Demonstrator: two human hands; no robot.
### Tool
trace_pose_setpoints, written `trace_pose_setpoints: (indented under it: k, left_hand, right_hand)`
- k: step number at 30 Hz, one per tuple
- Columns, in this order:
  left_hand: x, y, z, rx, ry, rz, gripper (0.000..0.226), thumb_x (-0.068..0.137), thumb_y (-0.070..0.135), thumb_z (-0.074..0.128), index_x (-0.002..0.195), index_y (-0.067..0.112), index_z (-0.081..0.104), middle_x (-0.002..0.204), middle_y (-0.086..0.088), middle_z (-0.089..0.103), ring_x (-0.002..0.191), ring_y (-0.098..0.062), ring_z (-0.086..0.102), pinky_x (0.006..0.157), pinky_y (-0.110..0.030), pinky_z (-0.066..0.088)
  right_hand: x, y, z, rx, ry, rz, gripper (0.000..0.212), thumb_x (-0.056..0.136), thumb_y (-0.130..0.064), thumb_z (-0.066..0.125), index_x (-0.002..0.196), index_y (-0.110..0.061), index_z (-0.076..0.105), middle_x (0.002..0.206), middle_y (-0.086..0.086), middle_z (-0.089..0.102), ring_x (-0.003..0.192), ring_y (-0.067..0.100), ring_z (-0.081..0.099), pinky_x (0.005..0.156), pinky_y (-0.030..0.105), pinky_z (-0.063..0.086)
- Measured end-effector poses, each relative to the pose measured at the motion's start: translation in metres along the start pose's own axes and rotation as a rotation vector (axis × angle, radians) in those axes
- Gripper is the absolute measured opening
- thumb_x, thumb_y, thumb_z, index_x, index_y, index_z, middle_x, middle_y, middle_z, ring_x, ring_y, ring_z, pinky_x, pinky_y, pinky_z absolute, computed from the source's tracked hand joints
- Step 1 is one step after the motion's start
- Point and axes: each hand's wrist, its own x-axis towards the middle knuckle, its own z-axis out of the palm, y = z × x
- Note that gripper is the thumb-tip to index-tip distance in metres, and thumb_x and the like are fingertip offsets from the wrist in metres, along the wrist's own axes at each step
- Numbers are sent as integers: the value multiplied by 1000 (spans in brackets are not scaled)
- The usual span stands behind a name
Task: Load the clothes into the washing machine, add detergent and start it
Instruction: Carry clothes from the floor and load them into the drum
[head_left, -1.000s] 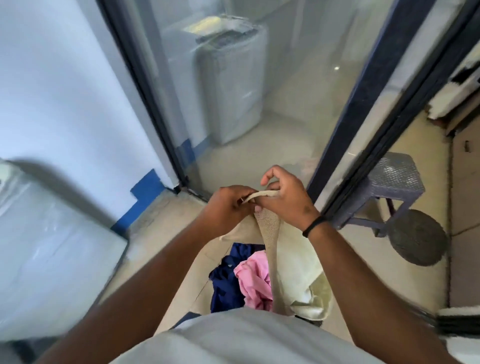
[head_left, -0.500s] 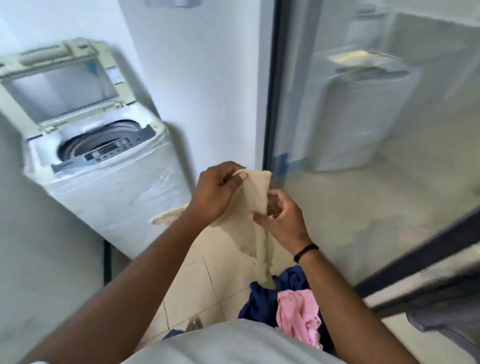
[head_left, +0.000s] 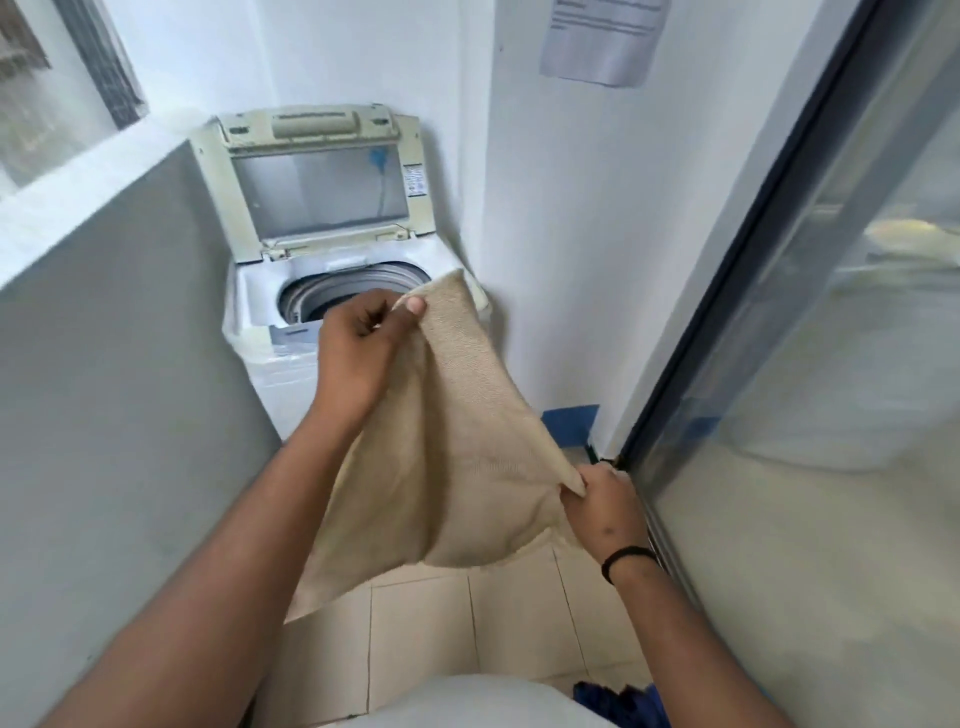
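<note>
White walls close in a narrow laundry corner, with a grey partition (head_left: 119, 389) on the left, a glass sliding door (head_left: 810, 415) on the right and pale floor tiles (head_left: 467, 639) underfoot. At the far end stands a top-loading washing machine (head_left: 270, 353), its lid (head_left: 317, 182) raised upright against the wall and the drum opening (head_left: 332, 296) exposed. Both arms reach forward. The left hand (head_left: 358, 348) is raised in front of the drum opening, thumb and curled fingers pinching the upper corner of a beige towel (head_left: 452, 457). The right hand (head_left: 602, 504), a black band (head_left: 626, 556) on its wrist, sits lower and nearer the door, fingers curled round the towel's other corner. The towel hangs stretched between the two hands, above the floor, just short of the machine. A scrap of dark blue clothing (head_left: 618, 704) shows at the bottom edge.
</note>
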Motion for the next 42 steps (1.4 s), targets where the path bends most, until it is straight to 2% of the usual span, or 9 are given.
trace_pose_setpoints:
  k: [2, 9, 13, 18, 22, 27, 32, 37, 42]
  left_hand:
    - [9, -28, -33, -4, 80, -67, 38, 95, 32, 69, 75, 2, 60, 64, 2, 49, 64, -11, 43, 59, -31, 33]
    - [0, -122, -115, 52, 278, -355, 29, 98, 18, 65, 70, 16, 63, 52, 16, 56, 50, 4, 46, 47, -14, 37]
    - [9, -157, -110, 25, 381, -446, 25, 100, 22, 63, 75, 17, 62, 69, 3, 52, 67, -12, 44, 50, -21, 37]
    - [65, -170, -93, 5, 395, -432, 21, 100, 21, 63, 88, 4, 64, 78, -6, 54, 74, -16, 46, 65, -32, 36]
    - [146, -164, -101, 64, 422, -344, 25, 99, 22, 64, 75, 13, 60, 63, 2, 48, 53, -3, 40, 50, -20, 34]
    - [284, -159, -121, 152, 506, -259, 17, 92, 32, 72, 94, 16, 66, 76, 5, 59, 60, 1, 51, 62, -25, 42]
    - [310, -225, -125, 546, 501, -517, 81, 79, 36, 85, 145, 16, 43, 136, -13, 58, 123, -27, 57, 105, -38, 45]
    - [238, -305, -113, 608, 235, -928, 57, 78, 41, 84, 123, 14, 63, 110, -7, 73, 94, -25, 70, 77, -31, 51]
    - [225, -337, -105, 767, 156, -985, 36, 84, 48, 74, 89, 19, 55, 76, 9, 61, 68, -10, 59, 56, -27, 41]
  right_hand:
    - [18, -20, 7, 7, 22, -33, 41, 87, -12, 56, 53, -30, 43, 70, 0, 53, 70, 22, 53, 54, 28, 37]
    - [62, -83, 29, -67, -12, -78, 17, 89, -14, 62, 89, -30, 69, 90, -9, 60, 78, 14, 60, 72, 36, 55]
    - [94, -97, 37, -95, -66, -119, 21, 85, -7, 60, 89, -25, 70, 91, -9, 63, 81, 13, 60, 73, 35, 55]
    - [168, -112, 35, -132, -120, -164, 23, 80, -5, 57, 83, -25, 68, 82, -10, 66, 74, 14, 60, 60, 27, 48]
    - [259, -146, 21, -41, -131, -297, 22, 76, -5, 61, 78, -25, 71, 72, -11, 69, 70, 15, 65, 58, 23, 45]
    - [382, -217, 22, 309, 218, -489, 45, 79, 5, 63, 119, -15, 67, 120, 7, 65, 109, 24, 63, 92, 29, 49]
    - [454, -217, 75, 265, 231, -395, 85, 82, -2, 70, 155, -19, 29, 162, 18, 15, 149, 32, 21, 115, 44, 36]
    - [456, -156, 147, 190, -245, 42, 77, 87, -29, 66, 152, -28, 24, 148, 18, 30, 134, 38, 38, 107, 52, 41]
    - [458, -146, 169, 97, -244, 189, 69, 84, -41, 66, 141, -22, 33, 131, 18, 41, 112, 40, 53, 93, 49, 50]
